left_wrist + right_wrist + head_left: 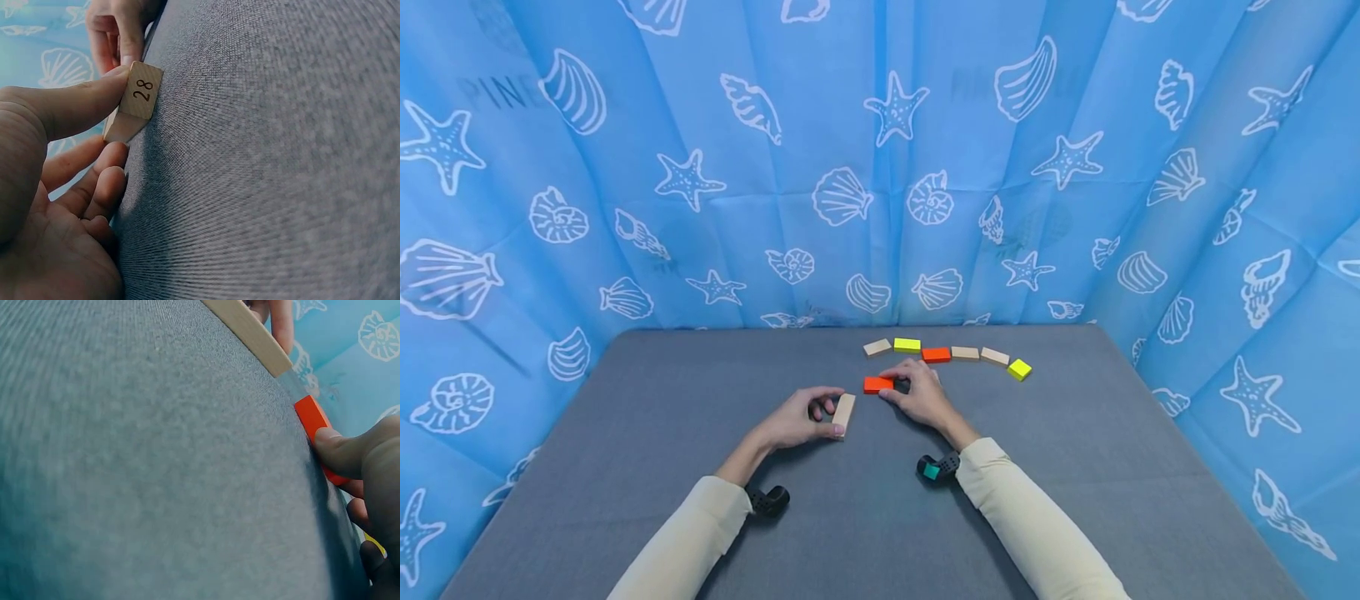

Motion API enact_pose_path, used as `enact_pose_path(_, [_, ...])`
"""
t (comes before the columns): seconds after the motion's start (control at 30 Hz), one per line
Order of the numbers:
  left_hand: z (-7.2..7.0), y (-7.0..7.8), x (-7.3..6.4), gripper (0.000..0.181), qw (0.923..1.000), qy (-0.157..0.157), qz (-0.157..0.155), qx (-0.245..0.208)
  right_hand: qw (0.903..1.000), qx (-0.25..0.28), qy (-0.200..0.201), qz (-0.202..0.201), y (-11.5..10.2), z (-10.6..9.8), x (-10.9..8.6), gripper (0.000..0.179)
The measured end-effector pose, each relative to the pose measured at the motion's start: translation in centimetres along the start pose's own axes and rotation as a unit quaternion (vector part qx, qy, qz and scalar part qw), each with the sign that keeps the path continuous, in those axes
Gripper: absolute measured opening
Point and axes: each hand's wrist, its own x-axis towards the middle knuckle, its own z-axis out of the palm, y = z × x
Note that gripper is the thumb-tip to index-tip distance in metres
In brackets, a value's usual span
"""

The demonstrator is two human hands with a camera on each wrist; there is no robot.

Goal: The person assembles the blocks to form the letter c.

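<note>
1. A blue shell-print curtain (895,175) backs the grey-covered table (850,533).
2. Six blocks (965,353) lie in a curved row, from 11 to nearly 3 o'clock of your right hand (921,398); these seem done.
3. That hand pinches a red block (876,385) at its 9 o'clock.
4. Your left hand (796,418) pinches a wooden block (845,414) marked 28, at its 3 o'clock.
5. Both held blocks are apart from the row, seemingly left to place.
</note>
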Motion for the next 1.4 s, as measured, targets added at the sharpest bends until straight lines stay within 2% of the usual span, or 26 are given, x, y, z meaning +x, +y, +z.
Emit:
enact_pose_path(0.3, [0.0,0.0,-0.1,0.063,1.0000,-0.002,-0.002,-0.005,0.9992,0.014,-0.038,-0.006,-0.6,0.1,0.3,0.031])
enact_pose_path(0.77, [0.0,0.2,-0.1,0.064,1.0000,-0.001,-0.004,-0.006,0.9974,0.005,-0.071,0.000,-1.0,0.5,1.0,0.033])
enact_pose_path(1.27, [-0.2,-0.1,0.0,0.065,0.9999,-0.006,0.000,-0.009,0.9978,0.005,-0.063,-0.018,-1.0,0.8,1.1,0.032])
enact_pose_path(1.4, [-0.2,-0.1,0.0,0.065,0.9999,-0.008,0.001,-0.012,0.9986,0.013,-0.044,-0.025,-0.9,1.0,0.9,0.038])
